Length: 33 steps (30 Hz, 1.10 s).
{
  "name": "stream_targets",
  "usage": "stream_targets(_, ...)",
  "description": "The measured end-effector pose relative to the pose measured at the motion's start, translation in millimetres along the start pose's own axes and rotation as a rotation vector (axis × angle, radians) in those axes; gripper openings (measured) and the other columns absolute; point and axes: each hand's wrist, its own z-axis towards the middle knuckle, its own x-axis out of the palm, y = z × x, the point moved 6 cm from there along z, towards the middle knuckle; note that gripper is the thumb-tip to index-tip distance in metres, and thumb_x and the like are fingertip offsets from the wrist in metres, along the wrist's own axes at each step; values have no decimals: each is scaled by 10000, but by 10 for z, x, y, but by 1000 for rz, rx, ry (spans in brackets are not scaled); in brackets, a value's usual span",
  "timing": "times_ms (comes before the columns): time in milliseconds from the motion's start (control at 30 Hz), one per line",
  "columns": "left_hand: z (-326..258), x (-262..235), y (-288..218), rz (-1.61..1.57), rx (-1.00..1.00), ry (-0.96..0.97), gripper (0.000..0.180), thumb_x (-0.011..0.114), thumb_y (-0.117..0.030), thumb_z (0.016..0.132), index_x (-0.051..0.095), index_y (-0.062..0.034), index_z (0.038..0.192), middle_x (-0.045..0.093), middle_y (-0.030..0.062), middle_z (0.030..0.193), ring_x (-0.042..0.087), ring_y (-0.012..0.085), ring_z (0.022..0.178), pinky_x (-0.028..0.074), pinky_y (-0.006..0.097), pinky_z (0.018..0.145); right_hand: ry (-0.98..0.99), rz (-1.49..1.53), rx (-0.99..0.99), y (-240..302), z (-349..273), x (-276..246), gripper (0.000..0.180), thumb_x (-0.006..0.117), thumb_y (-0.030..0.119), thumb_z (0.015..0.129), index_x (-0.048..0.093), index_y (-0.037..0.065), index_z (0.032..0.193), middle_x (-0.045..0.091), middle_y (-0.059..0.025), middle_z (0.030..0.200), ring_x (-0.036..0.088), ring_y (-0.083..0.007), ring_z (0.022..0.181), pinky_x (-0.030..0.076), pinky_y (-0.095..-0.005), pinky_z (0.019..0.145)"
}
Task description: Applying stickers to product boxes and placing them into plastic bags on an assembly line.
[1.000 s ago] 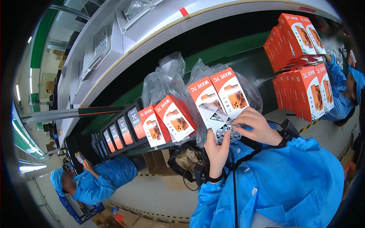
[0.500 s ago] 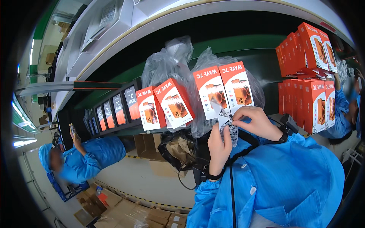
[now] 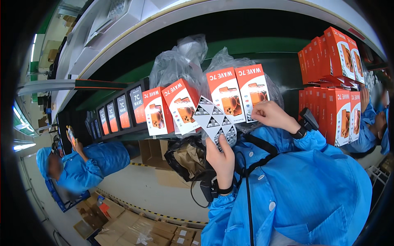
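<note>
A white sheet of black-and-white triangular stickers (image 3: 213, 115) is held by its lower end in my left hand (image 3: 222, 159), thumb and fingers closed on it. The sheet is spread in front of the upright orange-and-white phone boxes. My right hand (image 3: 274, 116) is closed, fingertips pinched at the lower front of the right box (image 3: 253, 88) of the middle pair. Whatever lies between those fingertips is too small to make out. Beside it stands the other box (image 3: 225, 92) of that pair. The sheet's left corner overlaps a tilted box (image 3: 181, 105) further left.
Stacked orange boxes (image 3: 344, 108) stand at the right, near a co-worker's sleeve (image 3: 368, 119). Clear plastic bags (image 3: 174, 67) lie behind the boxes. Dark trays with phones (image 3: 123, 110) line the left. Another person in blue (image 3: 96, 166) stands at far left; a black bag (image 3: 180, 158) hangs below.
My left hand has moved left and lower with the sticker sheet, now spread wide. My right hand has parted from the sheet and is at the box's lower front.
</note>
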Motion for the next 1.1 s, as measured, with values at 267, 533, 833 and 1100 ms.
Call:
stream_targets(267,-105,42,-26,11,13,7,162,540,-107,910,530,44,967,613,175,813,593,261,695,455,333,643,-73,-68,16,-49,-50,84,93,666,123,772,625,45,739,546,-64,581,544,-215,553,436,-321,567)
stream_targets(533,-125,23,-118,34,48,-42,160,538,-99,906,530,47,969,603,169,822,579,278,701,442,348,644,-111,-134,-19,-62,-66,116,117,666,141,765,595,47,761,554,-79,656,568,-244,582,456,-348,581)
stream_targets(833,-242,63,45,-192,-115,-28,168,596,-64,892,520,39,1002,625,93,865,578,106,717,451,225,637,63,96,159,100,-55,59,303,701,106,781,411,68,860,477,-70,832,551,-127,760,440,-266,614)
stream_targets(1100,-418,188,126,-681,-214,151,172,619,-16,874,560,35,1027,586,61,969,559,67,790,438,177,637,-13,1104,99,443,-179,127,226,668,34,830,450,66,878,513,13,884,563,-85,894,456,-240,775)
